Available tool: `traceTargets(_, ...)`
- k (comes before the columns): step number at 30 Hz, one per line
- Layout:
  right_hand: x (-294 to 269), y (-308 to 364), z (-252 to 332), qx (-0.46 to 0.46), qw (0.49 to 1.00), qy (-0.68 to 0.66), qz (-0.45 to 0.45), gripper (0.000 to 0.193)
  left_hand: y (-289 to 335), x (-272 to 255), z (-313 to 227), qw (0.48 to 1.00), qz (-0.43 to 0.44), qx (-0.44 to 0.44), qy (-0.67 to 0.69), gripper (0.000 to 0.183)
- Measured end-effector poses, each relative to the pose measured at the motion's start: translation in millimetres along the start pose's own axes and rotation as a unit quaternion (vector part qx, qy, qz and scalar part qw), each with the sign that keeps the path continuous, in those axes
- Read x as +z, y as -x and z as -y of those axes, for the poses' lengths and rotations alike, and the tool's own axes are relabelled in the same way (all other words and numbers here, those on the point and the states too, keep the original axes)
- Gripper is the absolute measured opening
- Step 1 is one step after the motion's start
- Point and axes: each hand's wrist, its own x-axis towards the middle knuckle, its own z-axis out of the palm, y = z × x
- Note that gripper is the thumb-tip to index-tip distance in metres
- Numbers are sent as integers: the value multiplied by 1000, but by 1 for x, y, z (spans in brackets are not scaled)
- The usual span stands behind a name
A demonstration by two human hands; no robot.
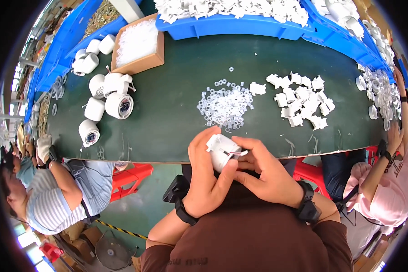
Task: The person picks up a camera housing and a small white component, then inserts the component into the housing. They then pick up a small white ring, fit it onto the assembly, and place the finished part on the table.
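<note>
In the head view, a white cylindrical part (221, 155) is held between both hands at the near edge of the bench (167, 109). It is gripped by the curled fingers and thumb of the left hand (203, 170), seemingly so that it is steadied, while the fingers of the right hand (271, 177) are bent close about its right side; whether anything is pinched there cannot be told. Clear rings (226, 108) and white brackets (307, 102) are heaped beyond, probably for easy reach; white housings (94, 109) are grouped leftward, perhaps to be kept separate.
</note>
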Motion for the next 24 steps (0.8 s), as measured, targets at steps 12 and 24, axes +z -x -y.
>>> traceTargets(12, -7, -14, 29, -158, 964, 213, 30, 36, -6, -8, -1, 993, 12, 35, -109, 44)
traceTargets(24, 5, -25, -6, -146, 982, 72, -100, 14, -11, -5, 1, 997, -48, 19, -61, 16)
